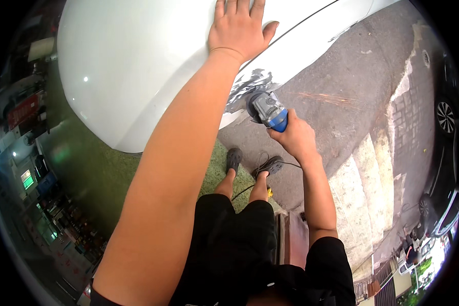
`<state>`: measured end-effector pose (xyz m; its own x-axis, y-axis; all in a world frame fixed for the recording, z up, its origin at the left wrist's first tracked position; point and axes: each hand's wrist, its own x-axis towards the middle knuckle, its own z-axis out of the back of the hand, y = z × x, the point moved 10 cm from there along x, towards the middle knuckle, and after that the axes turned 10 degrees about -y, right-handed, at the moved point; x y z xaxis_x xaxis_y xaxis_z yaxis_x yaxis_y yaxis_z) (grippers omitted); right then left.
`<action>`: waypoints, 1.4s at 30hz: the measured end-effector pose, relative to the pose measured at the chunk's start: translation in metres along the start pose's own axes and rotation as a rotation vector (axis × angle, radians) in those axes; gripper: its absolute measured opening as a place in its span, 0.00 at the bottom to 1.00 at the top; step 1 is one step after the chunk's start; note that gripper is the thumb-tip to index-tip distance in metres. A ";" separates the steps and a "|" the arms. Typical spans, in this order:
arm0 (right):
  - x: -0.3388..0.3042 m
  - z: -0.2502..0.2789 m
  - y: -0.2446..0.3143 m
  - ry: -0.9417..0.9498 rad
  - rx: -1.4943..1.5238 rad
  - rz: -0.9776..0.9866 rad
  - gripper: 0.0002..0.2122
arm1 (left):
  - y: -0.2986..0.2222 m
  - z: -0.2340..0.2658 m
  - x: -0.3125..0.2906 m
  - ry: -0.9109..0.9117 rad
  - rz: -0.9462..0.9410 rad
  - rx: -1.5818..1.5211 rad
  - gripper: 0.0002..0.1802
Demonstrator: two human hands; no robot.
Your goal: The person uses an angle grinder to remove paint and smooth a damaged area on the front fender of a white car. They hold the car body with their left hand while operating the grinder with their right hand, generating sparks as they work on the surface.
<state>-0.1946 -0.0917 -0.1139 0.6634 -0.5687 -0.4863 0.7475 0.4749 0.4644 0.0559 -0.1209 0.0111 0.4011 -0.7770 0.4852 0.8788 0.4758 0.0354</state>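
Observation:
My left hand (239, 31) lies flat on a white car body panel (132, 66), fingers stretched out and thumb apart. My right hand (298, 137) is wrapped round the blue body of an angle grinder (269, 111). The grinder's disc end is against the panel's lower edge, beside a scraped grey and dark patch (254, 81). Where the disc meets the panel is partly hidden by the grinder's head. Orange sparks (327, 98) streak off to the right. A dark seam (301, 24) runs along the panel, just right of my left hand.
A black cord (290, 163) loops near my feet, by one dark clog (271, 166). Green floor (81, 158) meets grey concrete (347, 66) beneath me. Pale stone slabs (357, 199) lie to the right, with parked dark cars (446, 153) beyond. Cluttered shelves (66, 214) stand at the left.

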 end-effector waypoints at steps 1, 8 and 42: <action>0.000 0.000 0.000 0.004 -0.001 0.003 0.28 | 0.001 -0.001 -0.001 0.003 0.000 -0.001 0.45; -0.001 -0.002 -0.002 -0.016 -0.007 0.009 0.28 | -0.001 0.001 0.002 -0.021 -0.014 -0.001 0.45; -0.004 -0.009 -0.021 -0.037 0.007 0.006 0.27 | -0.003 0.004 -0.001 -0.035 -0.034 0.037 0.44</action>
<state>-0.2121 -0.0936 -0.1282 0.6663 -0.5900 -0.4560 0.7430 0.4736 0.4730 0.0519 -0.1197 0.0135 0.3616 -0.7781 0.5136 0.8812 0.4651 0.0843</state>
